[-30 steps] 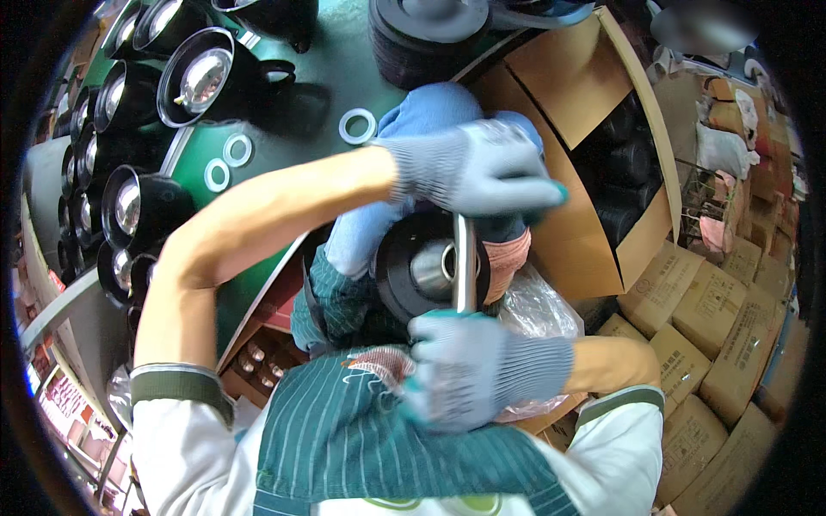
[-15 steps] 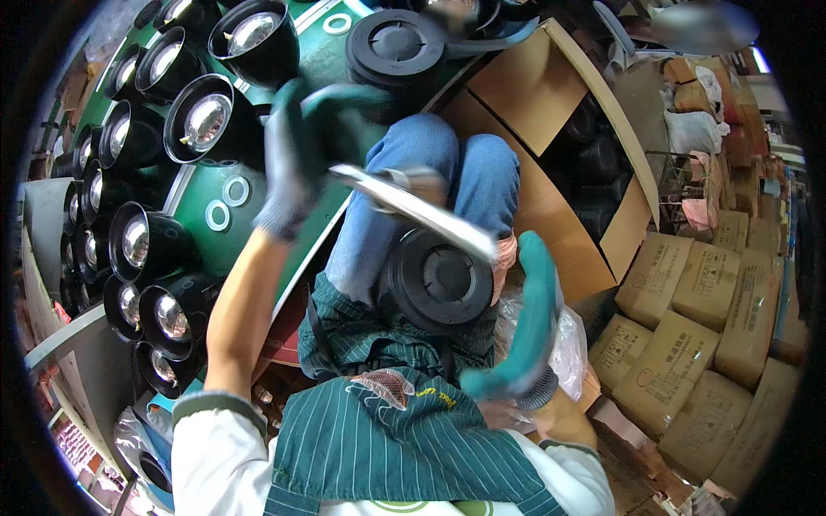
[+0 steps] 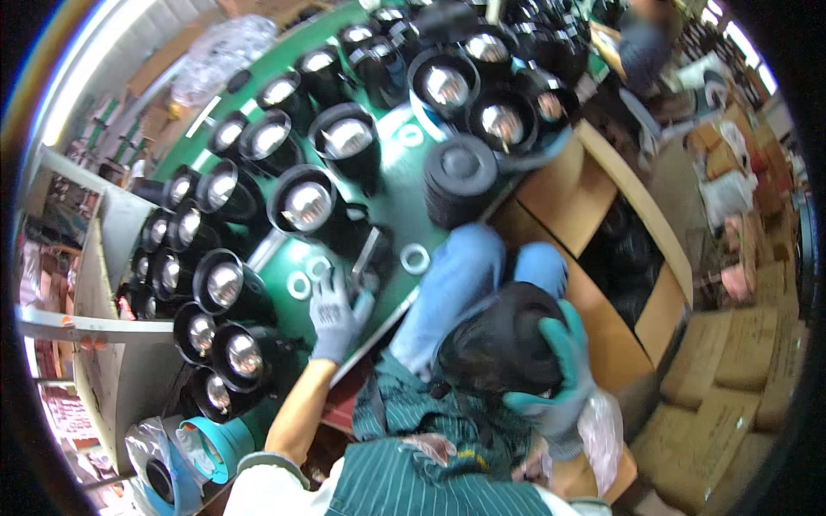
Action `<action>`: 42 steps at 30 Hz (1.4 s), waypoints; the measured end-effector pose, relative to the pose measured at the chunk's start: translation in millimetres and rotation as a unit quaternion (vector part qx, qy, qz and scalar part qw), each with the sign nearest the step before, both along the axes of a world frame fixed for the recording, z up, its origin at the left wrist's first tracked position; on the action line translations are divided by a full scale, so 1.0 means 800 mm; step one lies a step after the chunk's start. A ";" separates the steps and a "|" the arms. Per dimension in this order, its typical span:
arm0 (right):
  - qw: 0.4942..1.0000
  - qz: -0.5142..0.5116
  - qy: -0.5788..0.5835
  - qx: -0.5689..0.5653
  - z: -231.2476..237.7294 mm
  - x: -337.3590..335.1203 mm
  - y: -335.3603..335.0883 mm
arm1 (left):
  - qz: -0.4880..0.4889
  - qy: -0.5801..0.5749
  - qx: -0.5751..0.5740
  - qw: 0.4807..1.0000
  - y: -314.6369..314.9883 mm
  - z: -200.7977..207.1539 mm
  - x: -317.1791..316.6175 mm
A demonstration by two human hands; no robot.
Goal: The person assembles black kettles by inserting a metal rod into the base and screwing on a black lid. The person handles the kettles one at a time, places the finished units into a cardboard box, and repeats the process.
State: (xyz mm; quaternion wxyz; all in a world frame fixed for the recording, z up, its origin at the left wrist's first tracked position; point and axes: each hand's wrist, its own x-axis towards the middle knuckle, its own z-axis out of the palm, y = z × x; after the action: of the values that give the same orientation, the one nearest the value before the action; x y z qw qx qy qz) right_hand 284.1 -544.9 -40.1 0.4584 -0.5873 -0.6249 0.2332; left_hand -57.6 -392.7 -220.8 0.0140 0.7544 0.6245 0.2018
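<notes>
My left hand (image 3: 334,316), in a grey and green glove, reaches onto the green table with its fingers stretched out. Its fingertips are beside a pale flat ring (image 3: 318,267), and whether they touch it I cannot tell. Just beyond stands a narrow silver strip (image 3: 370,252) next to a dark part. On my lap rests a black round lamp housing (image 3: 497,340), tilted and slightly blurred. My gloved right hand (image 3: 564,378) grips its right side, thumb and fingers around the edge.
Several black lamp housings with shiny reflectors (image 3: 307,205) crowd the table's left and far side. A stack of black ribbed discs (image 3: 462,176) stands beyond my knees. An open carton (image 3: 559,292) with black parts is at right, near stacked cartons (image 3: 701,357). Another person (image 3: 647,47) is far off.
The blurred pale strip over my lap is gone from there. My left hand has come down to the table; my right hand has closed on the housing, now tilted. The view has shifted.
</notes>
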 end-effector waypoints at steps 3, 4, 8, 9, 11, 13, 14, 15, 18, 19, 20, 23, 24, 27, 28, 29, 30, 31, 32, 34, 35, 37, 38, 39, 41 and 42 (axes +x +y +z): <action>0.943 -0.140 0.300 -0.039 -0.009 0.006 0.012 | -0.220 -0.078 0.098 0.967 -0.028 0.107 0.017; 0.900 -0.105 0.422 -0.032 -0.031 0.008 0.020 | -0.297 -0.098 0.145 0.939 -0.028 0.139 0.023; 0.755 0.047 0.650 -0.075 -0.060 -0.017 0.098 | -0.219 -0.486 -0.043 0.845 -0.028 0.170 0.048; 0.716 0.074 0.690 -0.075 -0.047 -0.030 0.126 | -0.249 -0.545 -0.042 0.799 -0.013 0.196 0.048; 0.631 0.128 0.762 -0.070 -0.027 -0.050 0.175 | -0.236 -0.574 -0.013 0.784 0.015 0.217 0.041; 0.682 0.154 0.713 -0.048 -0.020 -0.058 0.219 | -0.134 -0.525 0.012 0.840 0.038 0.208 0.020; 0.764 0.153 0.627 -0.027 -0.028 -0.064 0.242 | -0.076 -0.498 0.010 0.863 0.048 0.208 0.004; 0.802 0.154 0.576 -0.013 -0.026 -0.069 0.253 | -0.082 -0.498 0.029 0.863 0.074 0.223 0.000; 0.839 0.167 0.518 -0.015 0.011 -0.076 0.270 | -0.100 -0.291 0.171 0.936 0.161 0.286 -0.001; 0.843 0.164 0.512 -0.022 0.017 -0.069 0.270 | -0.080 -0.089 0.307 0.944 0.203 0.319 0.012; 0.869 0.176 0.461 -0.044 0.010 -0.057 0.263 | -0.052 -0.117 0.266 0.956 0.245 0.331 0.012; 0.792 0.193 0.565 -0.131 -0.028 -0.026 0.232 | -0.098 -0.011 0.223 0.970 0.390 0.342 -0.019; 0.810 0.170 0.542 -0.143 -0.042 -0.011 0.213 | -0.160 -0.009 0.191 0.969 0.426 0.336 -0.025; 0.821 0.039 0.535 -0.195 -0.061 0.012 0.171 | -0.253 0.044 0.094 0.962 0.494 0.286 -0.010; 0.809 0.027 0.551 -0.201 -0.067 0.018 0.163 | -0.236 0.048 0.087 0.967 0.514 0.254 -0.014; 0.794 0.075 0.578 -0.175 -0.078 0.028 0.159 | -0.249 0.027 0.062 0.966 0.523 0.233 -0.001; 0.805 0.085 0.561 -0.173 -0.066 0.021 0.168 | -0.198 0.053 0.040 0.978 0.529 0.215 -0.007; 0.790 0.088 0.580 -0.178 -0.072 0.016 0.170 | -0.145 0.080 0.017 0.986 0.533 0.199 -0.018; 0.777 0.091 0.595 -0.188 -0.085 0.013 0.166 | -0.132 0.160 0.032 0.978 0.532 0.187 -0.031; 0.717 0.199 0.647 -0.167 -0.132 0.023 0.154 | -0.129 0.129 0.132 0.974 0.516 0.172 -0.038; 0.732 0.152 0.638 -0.184 -0.133 0.021 0.151 | -0.125 0.100 0.160 0.974 0.500 0.181 -0.025; 0.752 0.066 0.618 -0.219 -0.128 0.009 0.144 | -0.081 0.095 0.111 0.986 0.462 0.185 -0.050; 0.750 0.067 0.626 -0.205 -0.132 0.004 0.142 | -0.053 0.139 0.047 0.988 0.437 0.197 -0.064; 0.741 0.069 0.635 -0.208 -0.135 -0.002 0.143 | -0.018 0.180 -0.020 0.983 0.408 0.206 -0.079; 0.748 0.103 0.618 -0.220 -0.134 -0.012 0.149 | 0.026 0.210 -0.018 0.977 0.367 0.196 -0.092; 0.762 0.137 0.592 -0.224 -0.130 -0.015 0.154 | 0.013 0.213 0.036 0.976 0.366 0.187 -0.106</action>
State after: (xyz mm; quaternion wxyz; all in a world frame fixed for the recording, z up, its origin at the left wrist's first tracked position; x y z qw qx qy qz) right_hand 271.9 -421.5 -144.1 0.5557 -0.3264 -0.2333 0.7282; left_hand -142.1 -99.5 -71.6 -0.1491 0.7716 0.6156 0.0590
